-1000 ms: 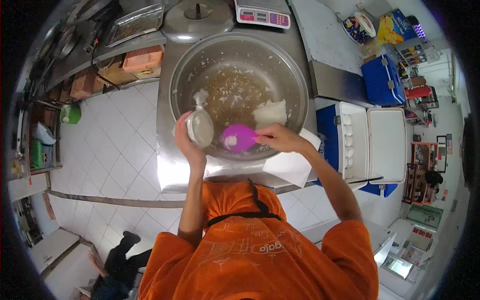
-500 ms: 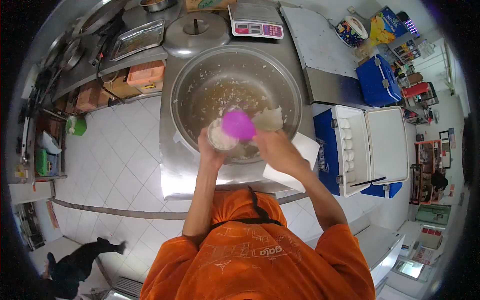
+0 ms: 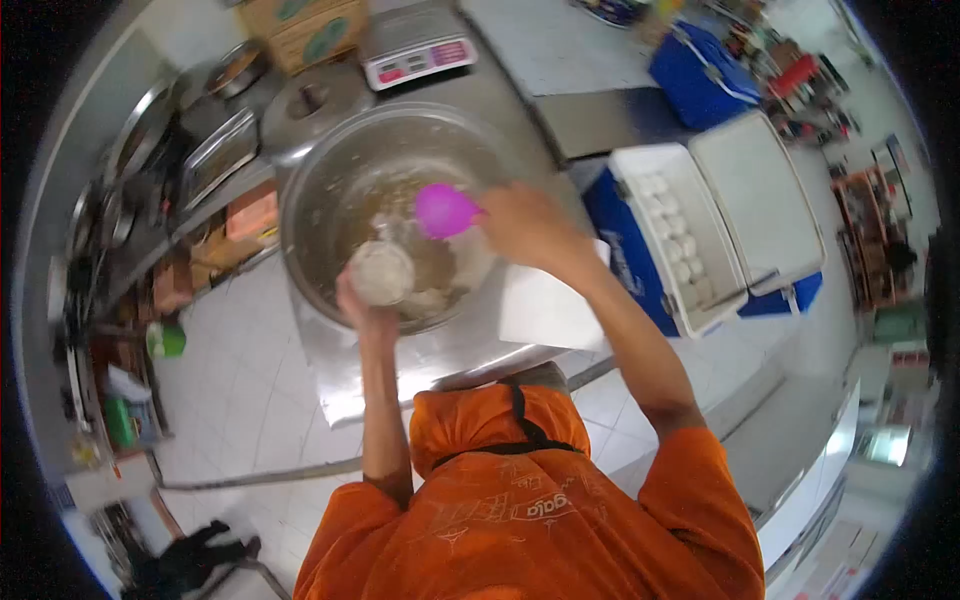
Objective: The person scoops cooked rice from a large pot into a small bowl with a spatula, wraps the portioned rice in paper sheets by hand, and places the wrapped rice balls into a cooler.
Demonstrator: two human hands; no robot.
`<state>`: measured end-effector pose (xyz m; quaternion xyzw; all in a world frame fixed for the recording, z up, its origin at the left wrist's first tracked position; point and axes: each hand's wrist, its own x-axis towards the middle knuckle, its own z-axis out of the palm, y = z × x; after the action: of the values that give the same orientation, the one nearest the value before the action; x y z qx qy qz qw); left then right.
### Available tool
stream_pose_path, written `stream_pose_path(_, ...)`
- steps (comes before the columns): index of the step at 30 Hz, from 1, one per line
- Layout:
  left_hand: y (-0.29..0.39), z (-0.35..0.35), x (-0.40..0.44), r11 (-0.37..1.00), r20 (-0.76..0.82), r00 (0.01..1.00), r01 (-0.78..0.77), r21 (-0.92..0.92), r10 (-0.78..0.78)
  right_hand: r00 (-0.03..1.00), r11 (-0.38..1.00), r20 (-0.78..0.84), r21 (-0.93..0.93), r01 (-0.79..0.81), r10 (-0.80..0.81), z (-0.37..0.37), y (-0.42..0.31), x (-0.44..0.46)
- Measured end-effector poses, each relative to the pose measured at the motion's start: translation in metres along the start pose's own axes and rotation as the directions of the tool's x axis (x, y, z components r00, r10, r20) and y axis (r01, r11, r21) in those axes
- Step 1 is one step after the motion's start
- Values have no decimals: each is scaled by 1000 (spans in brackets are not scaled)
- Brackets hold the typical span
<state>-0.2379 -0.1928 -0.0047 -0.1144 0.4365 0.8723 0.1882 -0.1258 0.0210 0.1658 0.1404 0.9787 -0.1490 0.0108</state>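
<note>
My left hand point(image 3: 368, 305) is wrapped around a small round tub point(image 3: 382, 272) filled with white rice, held over the near left side of a big metal pot point(image 3: 305, 170). In my right hand point(image 3: 530, 228) is a purple rice paddle point(image 3: 446, 210), gripped by its handle above the pot. The paddle is blurred and apart from the tub. Bits of rice cling to the pot's wall and bottom, and a pale clump point(image 3: 472, 258) lies on its right side. My right fingers are partly smeared by motion.
A white board point(image 3: 550, 305) lies on the steel table right of the pot. Further right, an open blue cooler point(image 3: 625, 245) holds several round white packs. A digital scale point(image 3: 418, 62) and a metal lid point(image 3: 312, 105) stand behind the pot. A blue box point(image 3: 705, 75) sits back right.
The view has turned and shifted. The paddle, earlier overlapping the tub's edge, is now away from it to the upper right. Both hands keep their holds.
</note>
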Motion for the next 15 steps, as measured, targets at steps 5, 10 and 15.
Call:
stream_pose_path(5, -18, 5, -35, 953, 317, 942, 192, -233, -113, 799, 843, -370, 74, 533, -473, -22, -5, 78)
stream_pose_path(10, -98, 24, -100, 908, 420, 805, 380, 177, -419, 833, 885, -330, -12, 466, -443, -9, 39, 16)
stream_pose_path(15, -212, 56, -126, 598, 620, 739, -379, 706, -263, 971, 971, -87, 69, 228, -222, -19, 116, -98)
